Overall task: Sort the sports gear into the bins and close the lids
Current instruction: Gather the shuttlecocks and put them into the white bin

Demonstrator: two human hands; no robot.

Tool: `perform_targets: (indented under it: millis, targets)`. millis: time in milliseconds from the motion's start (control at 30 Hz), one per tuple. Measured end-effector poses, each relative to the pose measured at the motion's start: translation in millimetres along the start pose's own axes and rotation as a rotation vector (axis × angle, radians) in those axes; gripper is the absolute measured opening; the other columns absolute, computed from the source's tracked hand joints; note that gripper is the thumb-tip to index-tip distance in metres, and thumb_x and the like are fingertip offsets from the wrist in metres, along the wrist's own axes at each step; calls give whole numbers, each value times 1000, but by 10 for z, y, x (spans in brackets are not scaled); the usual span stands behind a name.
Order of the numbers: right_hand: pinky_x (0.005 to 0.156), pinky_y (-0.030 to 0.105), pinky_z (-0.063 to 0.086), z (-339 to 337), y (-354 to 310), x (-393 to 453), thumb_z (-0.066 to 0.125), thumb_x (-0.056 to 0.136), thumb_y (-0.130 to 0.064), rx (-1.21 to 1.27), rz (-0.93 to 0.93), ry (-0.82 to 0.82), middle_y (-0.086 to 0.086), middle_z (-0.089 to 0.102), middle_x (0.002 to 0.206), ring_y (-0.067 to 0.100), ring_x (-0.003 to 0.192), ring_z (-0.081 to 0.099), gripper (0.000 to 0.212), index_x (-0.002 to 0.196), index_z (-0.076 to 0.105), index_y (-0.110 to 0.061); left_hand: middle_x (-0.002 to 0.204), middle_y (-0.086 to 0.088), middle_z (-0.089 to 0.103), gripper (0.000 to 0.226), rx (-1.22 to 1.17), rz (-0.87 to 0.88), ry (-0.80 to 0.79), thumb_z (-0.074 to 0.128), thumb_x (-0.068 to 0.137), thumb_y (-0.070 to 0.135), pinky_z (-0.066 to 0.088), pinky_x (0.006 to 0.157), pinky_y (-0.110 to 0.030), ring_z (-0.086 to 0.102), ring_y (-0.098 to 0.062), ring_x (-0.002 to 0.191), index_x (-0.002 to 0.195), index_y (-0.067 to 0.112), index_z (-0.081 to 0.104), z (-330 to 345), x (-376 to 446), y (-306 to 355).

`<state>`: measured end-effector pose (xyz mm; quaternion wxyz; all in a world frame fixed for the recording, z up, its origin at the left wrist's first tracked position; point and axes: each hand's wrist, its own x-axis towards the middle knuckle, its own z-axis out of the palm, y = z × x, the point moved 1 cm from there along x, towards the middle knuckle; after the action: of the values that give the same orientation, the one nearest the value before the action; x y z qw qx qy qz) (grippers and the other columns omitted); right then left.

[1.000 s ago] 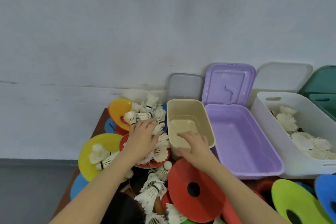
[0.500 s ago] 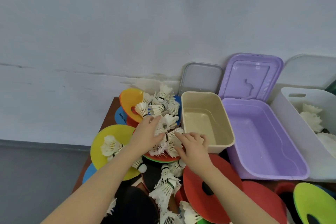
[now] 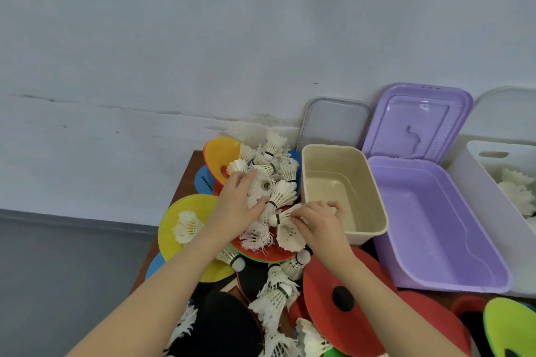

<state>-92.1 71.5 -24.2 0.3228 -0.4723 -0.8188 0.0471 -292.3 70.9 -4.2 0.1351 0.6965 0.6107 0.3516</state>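
Left hand (image 3: 237, 206) curled around white shuttlecock (image 3: 262, 187) atop shuttlecock pile (image 3: 272, 182) on red disc (image 3: 261, 252). Right hand (image 3: 317, 224) pinches another shuttlecock (image 3: 285, 216) (feather end), just beside beige bin (image 3: 342, 188). Purple bin (image 3: 429, 220) open, its lid (image 3: 414, 122) leaning on wall. 2 bins hold nothing.

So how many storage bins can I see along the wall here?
3. A beige bin beside the shuttlecock pile, a purple bin to its right, and a white bin at the right edge, cut off by the frame. More may sit beyond that edge.
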Motion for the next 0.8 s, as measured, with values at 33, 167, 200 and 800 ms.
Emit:
perform_targets:
  millis: [33, 167, 200, 800]
  targets:
    - [87, 28, 20, -80, 16, 4, 49, 86, -38, 22, -3, 43, -18, 63, 80, 0, 82, 51, 19, 79, 65, -30, 123, -3, 42, 62, -12, 17, 12, 62, 87, 28, 34, 95, -22, 43, -14, 110, 141, 12, 36, -9, 27, 43]
    - [83, 20, 23, -412, 143, 36, 52, 85, -36, 70, 19, 156, -16, 64, 80, -1, 81, 53, 20, 79, 68, -25, 124, -9, 45, 61, 13, 113, 39, 61, 87, 31, 31, 97, -24, 42, -18, 115, 139, 8, 39, -26, 157, 320]
    - [81, 22, 26, -495, 192, 42, 53, 85, -36, 74, 27, 171, -15, 64, 80, 0, 81, 54, 20, 80, 68, -24, 122, -10, 46, 62, 31, 144, 47, 57, 87, 36, 31, 96, -25, 44, -19, 114, 139, 8, 39, -13, 196, 391]
    - [65, 20, 41, -2426, 2244, -591, 54, 86, -14, 110, 251, 292, -4, 63, 85, 9, 76, 54, 11, 91, 64, -12, 120, -9, 57, 67, -38, 273, -80, 44, 79, 45, 41, 94, -36, 53, -25, 109, 135, 9, 45, 1756, 806, 2743]
